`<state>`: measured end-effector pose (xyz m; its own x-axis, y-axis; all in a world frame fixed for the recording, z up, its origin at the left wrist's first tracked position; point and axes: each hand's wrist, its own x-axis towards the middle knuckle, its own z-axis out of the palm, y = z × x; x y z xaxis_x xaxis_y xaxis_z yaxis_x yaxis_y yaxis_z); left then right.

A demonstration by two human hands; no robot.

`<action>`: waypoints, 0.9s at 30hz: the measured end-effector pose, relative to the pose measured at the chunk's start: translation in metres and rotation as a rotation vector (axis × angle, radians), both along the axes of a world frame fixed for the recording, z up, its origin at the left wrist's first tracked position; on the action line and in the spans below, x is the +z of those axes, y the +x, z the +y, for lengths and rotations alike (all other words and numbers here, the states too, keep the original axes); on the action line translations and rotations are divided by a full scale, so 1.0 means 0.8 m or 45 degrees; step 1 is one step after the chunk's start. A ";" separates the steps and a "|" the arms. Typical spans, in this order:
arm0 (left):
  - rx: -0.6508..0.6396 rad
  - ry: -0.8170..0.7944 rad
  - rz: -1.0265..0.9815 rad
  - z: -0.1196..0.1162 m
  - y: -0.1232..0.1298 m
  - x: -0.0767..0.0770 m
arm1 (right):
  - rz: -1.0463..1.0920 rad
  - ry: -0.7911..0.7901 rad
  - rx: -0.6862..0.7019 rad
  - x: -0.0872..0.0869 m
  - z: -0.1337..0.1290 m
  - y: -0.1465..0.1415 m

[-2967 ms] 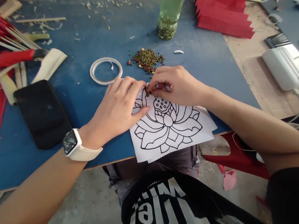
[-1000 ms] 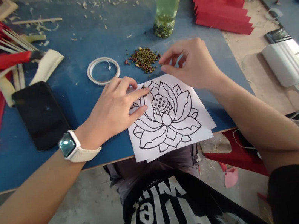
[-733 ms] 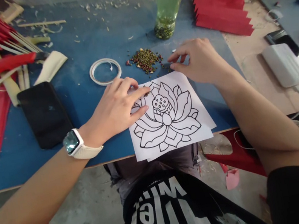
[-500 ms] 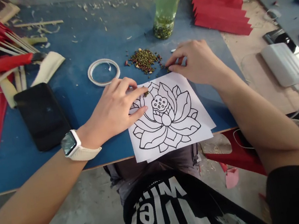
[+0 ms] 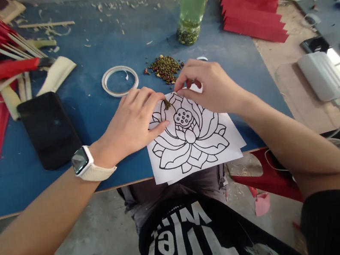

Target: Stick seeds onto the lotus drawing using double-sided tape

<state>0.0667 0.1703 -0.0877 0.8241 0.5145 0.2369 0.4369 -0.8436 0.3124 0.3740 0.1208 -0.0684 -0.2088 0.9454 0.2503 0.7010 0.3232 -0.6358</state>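
Observation:
A white paper [image 5: 164, 174] printed with a black-outlined lotus flower lies at the table's front edge, over a second sheet. My left hand [image 5: 131, 118] rests on its left side, thumb and fingers apart. By that hand's index fingertip a small cluster of green beans [image 5: 167, 104] sits on an upper petal. My right hand [image 5: 207, 86] is over the paper's top edge, thumb and index finger pinched together. Whatever is between those fingertips is too small to make out. Just beyond the paper lies a pile of mixed green and reddish beans [image 5: 165, 68].
A tape roll [image 5: 104, 84] lies left of the beans, and a black phone [image 5: 49, 130] beside my left wrist. A bottle [image 5: 195, 5] of greenish liquid stands behind. Red folded paper [image 5: 252, 13], a power bank [image 5: 322, 75] and a red-handled knife [image 5: 10, 71] lie around.
My right hand has moved left from beside the bean pile to over the paper's top edge, its fingertips pinched. My left hand stays almost in place on the paper.

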 end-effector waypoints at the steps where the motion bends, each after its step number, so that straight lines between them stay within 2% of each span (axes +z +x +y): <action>1: 0.006 -0.003 0.004 0.000 0.000 0.000 | 0.002 -0.018 0.034 0.001 -0.004 -0.009; 4: 0.012 -0.011 0.004 -0.001 0.000 -0.001 | -0.010 -0.046 0.104 -0.003 -0.007 -0.024; 8: 0.001 0.012 -0.009 -0.001 -0.001 -0.004 | -0.026 -0.063 0.140 -0.011 -0.004 -0.025; 27: -0.003 0.056 -0.020 -0.002 -0.001 -0.005 | -0.004 -0.075 0.084 -0.007 -0.006 -0.023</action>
